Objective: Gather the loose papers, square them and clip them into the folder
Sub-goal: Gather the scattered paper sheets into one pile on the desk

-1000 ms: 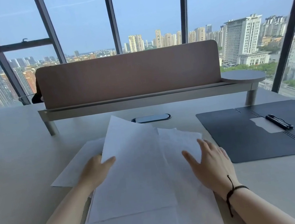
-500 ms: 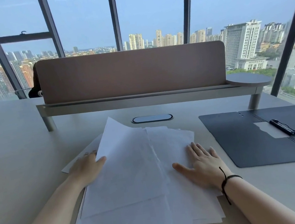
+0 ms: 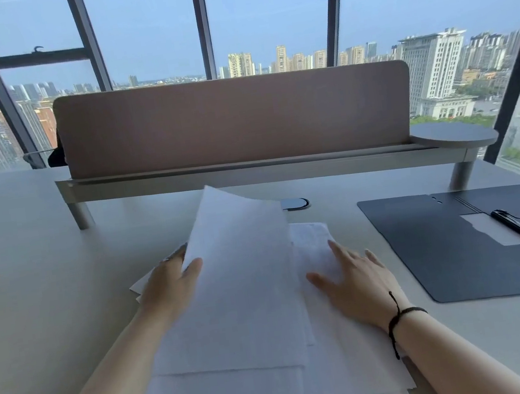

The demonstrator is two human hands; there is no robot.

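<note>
- Pale grey worktop fills the near view, and the papers lie spread across it right in front of the person, overlapping at odd angles, with edges stepping out along the near and right sides.
- Both forearms reach in over the pile, one at each side, which looks like the stance for drawing the sheets towards the middle.
- On the left, the left hand grips the top sheet at its left edge, thumb on the face and fingers behind; the far end of that sheet curls up off the pile, probably so it can be turned into line with the rest.
- On the right, the right hand lies flat and spread on the lower sheets, holding nothing, most likely pinning them so they do not slide; a dark cord circles its wrist.
- All the sheets are white, thin and slightly limp, with faint marks on the one nearest the right fingers; they are plainly not squared yet.
- Farther right, well apart from the pile, the dark folder lies open and flat, ready to take the stack.
- Its black clip sits by the spine over a small pale patch whose nature I cannot tell.
- Beyond, a brown divider panel stands along the worktop's back, with tall windows and city towers behind.
</note>
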